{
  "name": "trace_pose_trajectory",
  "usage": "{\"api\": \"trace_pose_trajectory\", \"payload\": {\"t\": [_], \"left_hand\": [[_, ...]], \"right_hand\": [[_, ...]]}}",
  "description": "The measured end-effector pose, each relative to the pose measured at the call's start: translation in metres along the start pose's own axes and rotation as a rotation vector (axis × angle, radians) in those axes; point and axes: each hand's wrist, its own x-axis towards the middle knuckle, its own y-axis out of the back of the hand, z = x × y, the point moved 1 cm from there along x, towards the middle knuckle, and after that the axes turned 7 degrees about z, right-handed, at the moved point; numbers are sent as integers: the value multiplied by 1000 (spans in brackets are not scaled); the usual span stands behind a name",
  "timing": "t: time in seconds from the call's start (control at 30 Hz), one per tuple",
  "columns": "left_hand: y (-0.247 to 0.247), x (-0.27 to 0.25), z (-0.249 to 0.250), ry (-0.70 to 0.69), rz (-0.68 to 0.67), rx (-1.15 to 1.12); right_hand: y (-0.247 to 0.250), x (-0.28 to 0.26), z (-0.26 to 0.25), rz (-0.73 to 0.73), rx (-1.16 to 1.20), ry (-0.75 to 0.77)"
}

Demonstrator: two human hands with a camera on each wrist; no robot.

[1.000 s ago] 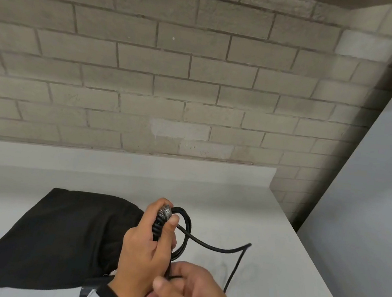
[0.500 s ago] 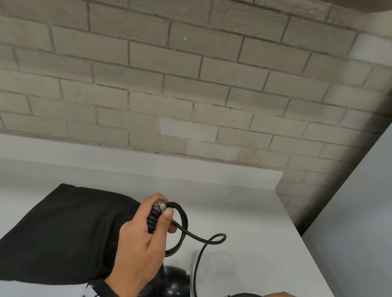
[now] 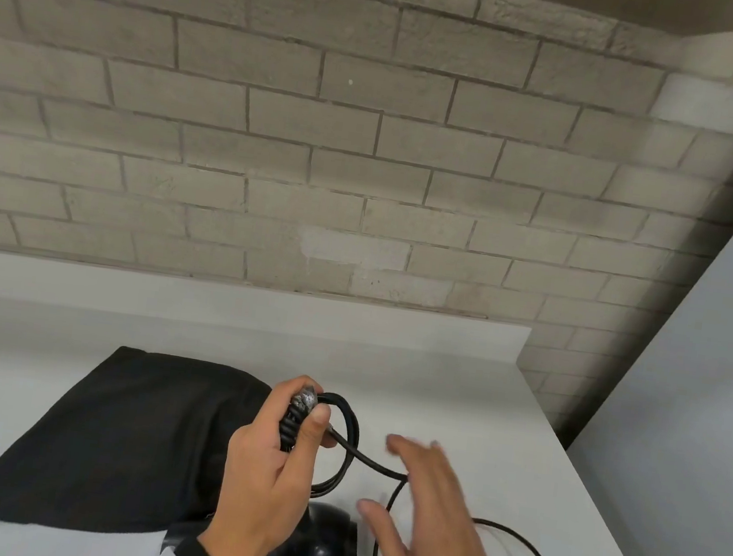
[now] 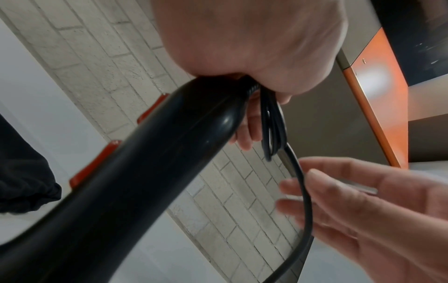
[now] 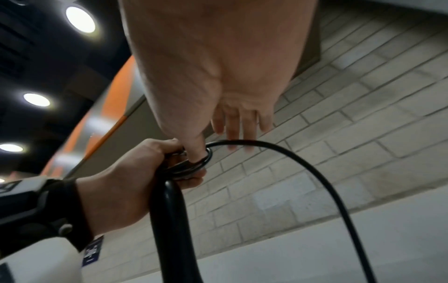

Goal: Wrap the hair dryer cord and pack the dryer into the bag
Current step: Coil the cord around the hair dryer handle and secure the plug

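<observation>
The dryer is glossy black with 2 red-orange switches along its handle. Its cord is plain black, and so is the bag, a matte unpatterned cloth. The counter is pale grey-white. The wall shows light beige-grey bricks in a staggered pattern with darker joints. A wristband is black. An orange panel stands behind, edged in grey.

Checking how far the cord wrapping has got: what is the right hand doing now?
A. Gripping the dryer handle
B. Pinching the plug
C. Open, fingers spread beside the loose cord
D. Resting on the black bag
C: the right hand has straight, spread fingers by the loose cord; the left hand grips the hair dryer handle and the coils.
</observation>
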Motion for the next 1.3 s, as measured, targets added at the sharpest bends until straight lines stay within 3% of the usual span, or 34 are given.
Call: {"api": "trace_pose_trajectory", "payload": {"t": [0.07,0.23,0.43,0.73,1.03,1.17,1.3], "left_hand": [[1,1,0,-4,-7,8],[6,4,0,-44,-54,3],[9,7,0,-132,-152,44],[13,12,6,-294,-136,82],[12,5,13,-439,2,134],[10,0,15,-393,50,114],[10,-2,12,-308,71,79]], "right_hand": [[-6,5,-7,-56,-10,52],[24,34,-19,163,-23,278],[55,71,-36,109,152,291],[36,90,-49,52,515,34],[3,67,-45,73,872,-505],[1,51,-44,20,900,-513],[5,35,-46,-93,850,-319]]}}
